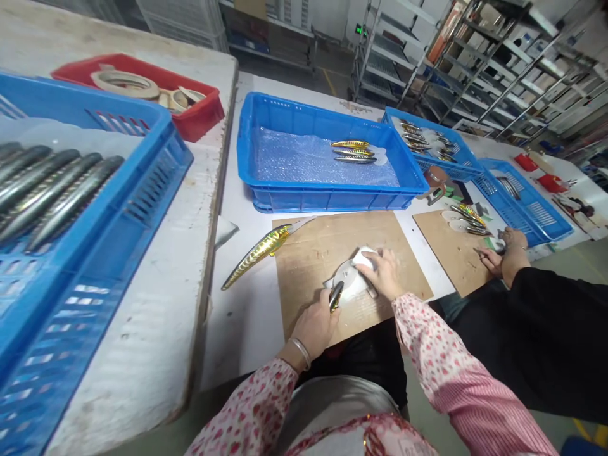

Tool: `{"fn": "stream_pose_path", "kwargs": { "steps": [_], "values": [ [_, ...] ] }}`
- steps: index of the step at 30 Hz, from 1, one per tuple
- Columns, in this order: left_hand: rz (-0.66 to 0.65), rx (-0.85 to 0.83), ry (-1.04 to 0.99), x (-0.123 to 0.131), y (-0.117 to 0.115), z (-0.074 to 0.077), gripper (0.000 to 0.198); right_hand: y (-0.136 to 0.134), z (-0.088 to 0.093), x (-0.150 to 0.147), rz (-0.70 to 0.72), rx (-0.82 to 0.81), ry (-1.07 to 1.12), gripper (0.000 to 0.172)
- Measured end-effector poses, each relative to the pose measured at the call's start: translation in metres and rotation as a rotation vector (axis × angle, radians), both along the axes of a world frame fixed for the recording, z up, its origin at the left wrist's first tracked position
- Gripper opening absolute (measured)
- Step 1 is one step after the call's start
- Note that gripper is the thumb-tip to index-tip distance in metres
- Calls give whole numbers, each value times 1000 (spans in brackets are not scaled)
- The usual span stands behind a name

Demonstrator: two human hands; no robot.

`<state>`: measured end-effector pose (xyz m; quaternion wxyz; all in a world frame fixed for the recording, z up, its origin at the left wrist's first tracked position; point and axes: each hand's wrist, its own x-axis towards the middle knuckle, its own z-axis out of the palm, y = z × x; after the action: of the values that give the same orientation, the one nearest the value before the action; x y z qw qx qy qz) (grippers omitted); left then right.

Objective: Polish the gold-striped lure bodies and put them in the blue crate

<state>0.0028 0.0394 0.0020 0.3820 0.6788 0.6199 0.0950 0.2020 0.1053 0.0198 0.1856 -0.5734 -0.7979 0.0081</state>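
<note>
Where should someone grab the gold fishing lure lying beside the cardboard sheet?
Pinch the thick gold body of the fishing lure from above, coming from the side of the left hand: it lies loose on the table, and its other end tapers to a thin tip that offers little grip.

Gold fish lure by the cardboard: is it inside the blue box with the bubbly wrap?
No, the gold fishing lure lies on the white table, outside the blue crate, beside the cardboard sheet.
</note>
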Motion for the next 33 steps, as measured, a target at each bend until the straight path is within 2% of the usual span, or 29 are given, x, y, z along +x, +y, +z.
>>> {"fn": "stream_pose_path", "kwargs": {
  "steps": [4,5,9,10,14,15,19,20,24,26,29,31,33],
  "values": [
    [-18,14,-49,-1,0,-4,36,-11,2,-2,180,-28,49,35],
    [-19,20,-54,-2,0,-5,36,-11,2,-2,188,-40,50,35],
    [4,10,-40,-3,1,-4,35,-3,1,-2,4,9,-17,33],
    [3,5,-42,-4,1,-4,35,-4,1,-3,-4,24,-20,33],
    [-23,13,-84,-5,1,-6,34,-19,1,-3,205,-13,35,39],
    [-22,20,-90,-5,2,-8,34,-19,0,-2,217,-20,40,38],
    [1,20,-64,-5,3,-10,36,-10,0,1,58,45,4,33],
    [1,14,-66,-5,3,-9,37,-9,0,1,54,58,5,34],
    [-20,14,-137,-6,4,-7,35,-18,0,-1,227,17,58,38],
    [-18,17,-141,-6,4,-6,34,-16,0,0,204,15,51,36],
    [-8,2,-108,-7,4,-5,35,-9,1,3,85,63,-2,35],
    [-9,-5,-115,-8,4,-5,35,-10,1,4,126,58,-11,40],
    [-14,1,-144,-8,4,-6,35,-14,1,4,244,14,7,43]
  ]
}}
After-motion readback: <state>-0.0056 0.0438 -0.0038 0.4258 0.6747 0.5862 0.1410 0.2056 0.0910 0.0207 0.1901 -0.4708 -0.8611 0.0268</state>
